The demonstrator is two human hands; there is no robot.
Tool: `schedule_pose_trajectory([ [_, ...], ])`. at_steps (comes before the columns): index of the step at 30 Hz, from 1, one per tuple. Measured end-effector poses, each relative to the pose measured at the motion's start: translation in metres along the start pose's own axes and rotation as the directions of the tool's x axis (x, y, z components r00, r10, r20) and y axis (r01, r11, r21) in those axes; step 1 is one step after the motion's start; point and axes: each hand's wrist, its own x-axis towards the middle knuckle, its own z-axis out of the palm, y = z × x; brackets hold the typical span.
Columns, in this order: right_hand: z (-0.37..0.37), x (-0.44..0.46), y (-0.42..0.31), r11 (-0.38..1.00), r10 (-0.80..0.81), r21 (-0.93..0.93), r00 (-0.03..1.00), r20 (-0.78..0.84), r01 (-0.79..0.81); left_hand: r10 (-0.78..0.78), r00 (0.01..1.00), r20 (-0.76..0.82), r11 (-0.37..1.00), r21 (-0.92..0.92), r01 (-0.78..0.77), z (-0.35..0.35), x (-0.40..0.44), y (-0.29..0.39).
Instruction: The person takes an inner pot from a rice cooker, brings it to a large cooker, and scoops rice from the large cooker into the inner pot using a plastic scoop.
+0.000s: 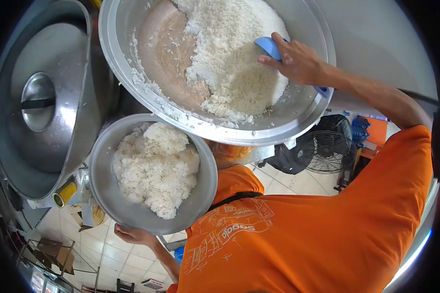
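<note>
My right hand (298, 59) is closed round a blue scoop (267, 47), its edge close to the white cooked rice (230, 53) in a large metal basin (215, 131). Part of the basin's floor is bared on the left, with loose grains stuck along the inner wall. Below that basin, a smaller grey metal bowl (100, 190) holds a heaped mound of rice (156, 168). My left hand (134, 235) supports this bowl from beneath at its lower rim; the bowl hides part of the fingers.
A big metal pot (80, 141) with a lid (58, 53) set down inside stands at the left. Beside it is a yellow can (65, 194). A black fan (326, 150) and blue bottles (360, 129) are beyond the basin's lower right. Cardboard boxes (56, 254) are at the lower left.
</note>
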Motion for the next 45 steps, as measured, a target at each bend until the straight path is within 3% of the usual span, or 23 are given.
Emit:
schedule_pose_trajectory([
  [5,0.023,0.022,-0.020,1.000,0.022,0.018,0.989,0.145,-0.025,0.044,0.997,-0.059,0.998,0.056,-0.041,0.000,0.007,-0.017],
  [8,0.034,0.030,-0.024,0.998,-0.046,0.051,0.993,0.108,0.041,0.025,0.997,-0.070,0.993,0.120,-0.017,-0.002,0.006,-0.017],
  [10,0.034,0.031,-0.033,0.989,-0.032,0.146,0.988,0.151,0.010,0.014,0.999,-0.041,0.998,0.063,-0.011,-0.003,0.007,-0.018],
  [14,0.035,0.037,-0.040,0.988,-0.142,0.076,0.984,0.110,0.134,0.029,0.996,-0.082,0.998,0.060,-0.024,0.000,0.005,-0.014],
  [16,0.028,0.041,-0.051,0.957,-0.230,0.235,0.938,0.261,0.169,0.064,0.997,-0.043,0.998,0.012,-0.064,-0.001,0.006,-0.018],
  [17,0.035,0.042,-0.067,0.954,-0.238,0.242,0.938,0.251,0.177,0.074,0.996,-0.053,0.997,0.011,-0.074,-0.001,0.007,-0.022],
  [19,0.052,0.041,-0.104,0.862,-0.408,0.428,0.873,0.265,0.273,0.052,0.998,-0.023,0.991,-0.124,-0.054,-0.004,0.010,-0.034],
  [20,0.047,0.048,-0.104,0.744,-0.489,0.634,0.818,0.303,0.210,0.128,0.992,-0.017,0.987,-0.094,-0.130,-0.003,0.012,-0.028],
  [22,0.065,0.054,-0.094,0.728,-0.491,0.646,0.832,0.259,0.229,0.094,0.995,-0.036,0.994,-0.059,-0.096,0.001,0.001,-0.011],
  [24,0.045,0.041,-0.091,0.798,-0.350,0.602,0.815,0.462,0.002,0.075,0.997,-0.009,0.993,-0.086,-0.075,-0.005,0.000,-0.004],
  [28,0.003,0.022,-0.080,0.777,-0.363,0.629,0.789,0.496,-0.038,0.088,0.996,0.017,0.989,-0.121,-0.086,-0.005,0.003,-0.014],
  [29,-0.006,0.018,-0.075,0.777,-0.364,0.629,0.799,0.479,-0.024,0.109,0.994,0.026,0.987,-0.121,-0.105,-0.004,0.005,-0.017],
  [31,-0.036,-0.002,-0.069,0.741,-0.476,0.653,0.808,0.347,0.157,0.127,0.992,0.010,0.983,-0.135,-0.125,-0.003,0.007,-0.021],
  [33,-0.062,-0.036,-0.078,0.708,-0.415,0.690,0.878,0.240,0.146,0.147,0.989,-0.001,0.978,-0.151,-0.146,-0.002,0.007,-0.023],
  [35,-0.078,-0.067,-0.085,0.573,-0.448,0.767,0.894,-0.001,0.288,0.124,0.992,0.005,0.975,-0.188,-0.120,-0.002,0.008,-0.024],
  [38,-0.076,-0.103,-0.111,0.228,-0.526,0.797,0.759,-0.383,0.560,0.205,0.979,-0.005,0.961,-0.186,-0.202,-0.002,0.006,-0.021],
  [40,-0.036,-0.110,-0.149,0.033,-0.478,0.718,0.642,-0.599,0.695,0.198,0.980,0.002,0.957,-0.215,-0.193,-0.002,-0.001,-0.011],
  [41,-0.011,-0.117,-0.171,-0.004,-0.438,0.713,0.639,-0.632,0.701,0.182,0.983,0.001,0.956,-0.236,-0.176,-0.001,-0.002,-0.007],
  [43,0.059,-0.119,-0.223,0.113,-0.392,0.603,0.593,-0.703,0.790,0.171,0.985,0.027,0.946,-0.285,-0.156,-0.001,0.003,-0.021],
  [45,0.104,-0.118,-0.250,0.249,-0.666,0.790,0.691,-0.280,0.560,0.173,0.983,0.058,0.936,-0.319,-0.146,0.000,0.009,-0.029],
])
